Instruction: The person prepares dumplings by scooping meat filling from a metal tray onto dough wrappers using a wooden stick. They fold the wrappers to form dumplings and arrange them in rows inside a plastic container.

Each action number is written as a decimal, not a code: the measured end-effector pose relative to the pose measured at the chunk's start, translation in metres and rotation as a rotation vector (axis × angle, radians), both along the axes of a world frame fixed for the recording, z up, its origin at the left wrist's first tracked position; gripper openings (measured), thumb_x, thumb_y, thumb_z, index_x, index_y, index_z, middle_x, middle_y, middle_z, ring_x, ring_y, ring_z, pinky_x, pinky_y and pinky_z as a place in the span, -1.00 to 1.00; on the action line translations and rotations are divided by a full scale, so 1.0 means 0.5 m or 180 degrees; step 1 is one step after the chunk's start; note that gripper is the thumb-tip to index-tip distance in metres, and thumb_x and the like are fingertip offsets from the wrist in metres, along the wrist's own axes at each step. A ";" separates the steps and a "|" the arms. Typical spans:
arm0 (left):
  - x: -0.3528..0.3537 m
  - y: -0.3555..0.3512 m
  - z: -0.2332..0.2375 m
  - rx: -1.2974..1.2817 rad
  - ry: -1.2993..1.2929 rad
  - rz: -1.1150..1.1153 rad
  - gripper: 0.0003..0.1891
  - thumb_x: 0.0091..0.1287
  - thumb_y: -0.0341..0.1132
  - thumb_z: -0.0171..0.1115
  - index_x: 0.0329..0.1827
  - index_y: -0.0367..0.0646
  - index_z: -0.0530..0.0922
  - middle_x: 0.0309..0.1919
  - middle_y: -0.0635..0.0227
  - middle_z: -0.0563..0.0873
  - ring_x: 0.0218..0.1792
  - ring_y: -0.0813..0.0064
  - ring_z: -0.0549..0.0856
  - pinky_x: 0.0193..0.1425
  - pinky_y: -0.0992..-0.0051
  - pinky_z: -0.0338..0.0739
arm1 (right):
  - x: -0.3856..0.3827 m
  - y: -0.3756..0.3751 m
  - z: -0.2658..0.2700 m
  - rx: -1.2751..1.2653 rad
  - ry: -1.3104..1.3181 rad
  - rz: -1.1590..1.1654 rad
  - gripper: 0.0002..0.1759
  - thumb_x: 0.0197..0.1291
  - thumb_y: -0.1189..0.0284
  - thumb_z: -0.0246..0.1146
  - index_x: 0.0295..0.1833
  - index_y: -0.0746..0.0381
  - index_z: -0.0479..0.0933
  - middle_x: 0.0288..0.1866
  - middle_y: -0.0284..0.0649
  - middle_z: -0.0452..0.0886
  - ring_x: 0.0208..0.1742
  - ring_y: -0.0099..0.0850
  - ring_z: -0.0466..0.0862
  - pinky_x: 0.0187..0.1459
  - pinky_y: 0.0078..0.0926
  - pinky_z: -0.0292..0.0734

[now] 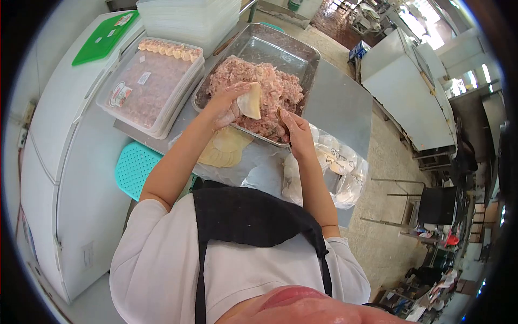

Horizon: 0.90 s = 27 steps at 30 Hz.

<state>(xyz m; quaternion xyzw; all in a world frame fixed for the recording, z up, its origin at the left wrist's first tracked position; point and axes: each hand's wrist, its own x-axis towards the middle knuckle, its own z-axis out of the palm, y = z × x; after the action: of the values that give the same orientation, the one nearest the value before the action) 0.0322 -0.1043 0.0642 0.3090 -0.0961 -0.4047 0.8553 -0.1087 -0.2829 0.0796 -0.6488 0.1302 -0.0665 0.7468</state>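
Observation:
Above the near edge of a metal tray, my left hand is closed on a pale dumpling wrapper. Behind the wrapper, a heap of raw minced meat fills much of the tray. My right hand is closed at the tray's near right edge, beside the meat; a thin dark piece shows at its fingertips, too small to name. Below my left forearm a fanned stack of round wrappers lies on clear plastic. Close to my right wrist is a plastic bag with dark writing and pale contents.
To the left stands a lidded clear container, with a row of filled dumplings along its far end. Stacked plastic boxes are behind it. A green board lies on the white freezer. A turquoise stool is below the metal table.

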 end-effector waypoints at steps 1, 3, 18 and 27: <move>-0.005 0.002 0.004 0.0001 0.0000 0.0034 -0.62 0.39 -0.42 0.17 0.26 -0.30 0.43 -0.01 0.26 0.67 -0.07 0.46 0.71 0.07 0.42 0.66 | 0.003 0.001 -0.001 0.0001 0.0000 0.0034 -0.64 0.38 0.20 0.20 -0.01 0.27 0.67 -0.40 -0.54 0.57 -0.45 -0.77 0.35 -0.42 -0.76 0.25; -0.023 0.009 0.014 -0.0090 0.0688 -0.0086 -0.63 0.41 -0.46 0.13 0.26 -0.27 0.41 0.04 0.25 0.65 -0.01 0.48 0.70 0.05 0.41 0.67 | 0.008 0.006 0.002 0.0079 -0.0045 -0.0082 -0.67 0.40 0.21 0.17 -0.11 0.27 0.65 -0.60 -0.57 0.29 -0.61 -0.74 0.21 -0.58 -0.71 0.09; 0.019 0.064 0.062 0.2222 -0.2871 -0.0314 -0.69 0.25 -0.40 0.35 0.05 -0.23 0.59 -0.19 0.45 0.68 -0.23 0.74 0.58 -0.21 0.62 0.48 | 0.076 0.051 -0.011 0.0027 -0.0293 0.0420 -0.69 0.27 0.44 0.29 0.10 0.31 0.58 -0.07 -0.39 0.67 -0.08 -0.63 0.59 -0.01 -0.62 0.47; 0.100 0.104 0.072 0.1155 -0.3370 -0.0243 -0.85 0.23 -0.44 0.27 -0.23 -0.18 0.45 -0.33 0.49 0.52 -0.29 0.62 0.55 -0.24 0.57 0.44 | 0.080 0.092 0.007 -0.0337 -0.0131 0.0038 -0.75 0.28 0.44 0.28 0.02 0.29 0.61 -0.14 -0.44 0.65 -0.16 -0.68 0.55 -0.07 -0.66 0.45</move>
<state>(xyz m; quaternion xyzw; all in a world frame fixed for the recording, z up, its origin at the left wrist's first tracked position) 0.0820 -0.0522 0.1001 0.6085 -0.4524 -0.2350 0.6081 -0.0689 -0.2367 0.0832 -0.6867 0.1073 -0.0821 0.7143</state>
